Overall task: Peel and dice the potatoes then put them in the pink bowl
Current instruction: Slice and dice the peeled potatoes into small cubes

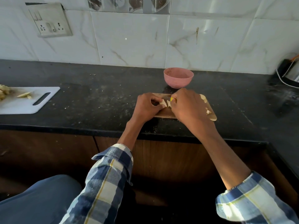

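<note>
- Potato (pixel 166 104) is lying on the wooden cutting board (pixel 166 113), peeled and partly cut, between my two hands.
- My left hand (pixel 149 109) is pinching it with curled fingers.
- My right hand (pixel 188 107) is gripping a knife (pixel 168 98), its blade lying across the potato.
- Diced pieces (pixel 204 99) are sitting at the board's right end.
- The pink bowl (pixel 178 77) is standing on the black desk (pixel 97 97) just behind the board.
- A white cutting board (pixel 24 101) with peels (pixel 24 94) is lying far left.

White cutting board (pixel 24 102) left; wall socket (pixel 48 21); kettle (pixel 291 72) right.
</note>
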Motion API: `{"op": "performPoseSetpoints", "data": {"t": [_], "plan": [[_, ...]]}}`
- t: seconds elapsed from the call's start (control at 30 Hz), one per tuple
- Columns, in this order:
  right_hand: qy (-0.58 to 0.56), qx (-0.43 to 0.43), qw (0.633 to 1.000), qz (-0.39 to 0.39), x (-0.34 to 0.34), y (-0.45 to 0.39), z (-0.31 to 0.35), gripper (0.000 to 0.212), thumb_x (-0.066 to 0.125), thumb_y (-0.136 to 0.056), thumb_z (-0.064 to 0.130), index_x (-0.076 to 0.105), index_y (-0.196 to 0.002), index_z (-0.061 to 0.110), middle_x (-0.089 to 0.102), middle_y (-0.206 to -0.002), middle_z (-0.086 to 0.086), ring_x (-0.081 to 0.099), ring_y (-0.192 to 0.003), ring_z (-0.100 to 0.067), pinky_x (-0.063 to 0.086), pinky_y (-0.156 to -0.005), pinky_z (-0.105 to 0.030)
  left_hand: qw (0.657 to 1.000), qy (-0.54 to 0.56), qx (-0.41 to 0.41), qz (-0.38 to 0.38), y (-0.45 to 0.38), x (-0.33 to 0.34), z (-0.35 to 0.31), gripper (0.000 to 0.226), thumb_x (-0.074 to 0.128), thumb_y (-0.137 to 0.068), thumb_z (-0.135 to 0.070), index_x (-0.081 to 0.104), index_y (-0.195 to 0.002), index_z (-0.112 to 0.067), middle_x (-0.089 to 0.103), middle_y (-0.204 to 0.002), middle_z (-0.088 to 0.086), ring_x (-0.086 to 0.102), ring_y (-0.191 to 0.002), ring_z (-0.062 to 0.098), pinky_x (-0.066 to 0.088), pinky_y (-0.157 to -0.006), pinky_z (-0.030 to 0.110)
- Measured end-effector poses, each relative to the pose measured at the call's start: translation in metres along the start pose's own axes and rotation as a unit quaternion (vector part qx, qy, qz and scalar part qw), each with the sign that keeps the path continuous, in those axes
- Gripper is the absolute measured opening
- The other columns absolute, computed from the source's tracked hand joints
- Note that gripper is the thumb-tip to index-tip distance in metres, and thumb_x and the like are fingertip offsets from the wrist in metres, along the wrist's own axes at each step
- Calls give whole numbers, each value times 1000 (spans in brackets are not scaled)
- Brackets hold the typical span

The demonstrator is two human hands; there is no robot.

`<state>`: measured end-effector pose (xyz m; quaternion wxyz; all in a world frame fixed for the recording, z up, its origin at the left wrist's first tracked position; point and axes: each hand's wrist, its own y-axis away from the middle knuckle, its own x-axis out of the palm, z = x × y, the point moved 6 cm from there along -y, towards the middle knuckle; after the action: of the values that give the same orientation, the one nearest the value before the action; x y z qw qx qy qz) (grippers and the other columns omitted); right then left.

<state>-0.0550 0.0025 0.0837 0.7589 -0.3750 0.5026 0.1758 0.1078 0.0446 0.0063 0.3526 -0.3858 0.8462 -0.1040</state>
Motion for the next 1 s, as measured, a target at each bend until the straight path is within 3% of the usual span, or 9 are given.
{"op": "performPoseSetpoints", "data": {"t": [0.17,0.3,0.4,0.5,0.57,0.7,0.83,1.0], "plan": [[6,2,999,36,2,-4,12,19,65,-99,22,68,-111,8,68,-100,-11,65,-90,-31,39,-68,-36,1000,-6,5,-2,0,-1,-1,17,90,-79,-17,83,-94,-17,78,-95,-5,70,-87,5,58,-87,26],[37,-3,998,56,-6,10,10,21,67,-98,22,64,-114,8,55,-86,-3,53,-79,-21,40,-69,-35,1000,-4,7,-1,0,-1,-1,16,90,-79,-17,83,-95,-17,77,-95,-5,69,-86,5,56,-84,21],[55,-18,996,66,-13,24,6,25,67,-98,24,66,-119,11,55,-90,-1,56,-82,-19,45,-72,-35,1000,-8,17,-6,1,-1,-3,18,90,-79,-18,83,-95,-16,78,-95,-5,70,-86,5,57,-85,20],[39,-27,997,63,-20,29,2,23,66,-97,27,72,-116,16,67,-94,-1,63,-82,-19,55,-74,-36,1000,-6,13,-2,1,-2,-3,18,90,-79,-17,83,-96,-16,79,-97,-5,71,-87,3,55,-87,16],[16,-25,998,47,-23,28,0,22,66,-97,28,75,-114,18,71,-97,-3,64,-81,-19,59,-75,-41,1000,-2,4,-1,2,-2,-1,18,89,-80,-16,84,-97,-17,80,-99,-4,69,-87,0,50,-85,6],[-4,-24,999,26,-20,21,4,13,66,-96,25,75,-102,18,66,-82,0,61,-73,-17,54,-66,-37,1000,-3,-6,-10,3,-3,-1,14,86,-83,-12,84,-97,-17,80,-99,-4,70,-91,1,42,-82,-3],[1,-13,1000,21,-8,8,16,15,63,-97,22,61,-86,12,50,-71,2,53,-70,-21,36,-62,-34,1000,-8,-2,-14,3,-3,-2,11,85,-83,-9,85,-91,-17,80,-92,-5,71,-83,2,47,-78,4],[2,3,999,42,4,-2,23,14,62,-99,18,65,-107,7,54,-89,-6,60,-87,-29,38,-69,-36,1000,-4,-6,-14,2,-4,-1,12,83,-83,-7,86,-91,-17,81,-90,-4,73,-82,3,56,-84,18]]}}
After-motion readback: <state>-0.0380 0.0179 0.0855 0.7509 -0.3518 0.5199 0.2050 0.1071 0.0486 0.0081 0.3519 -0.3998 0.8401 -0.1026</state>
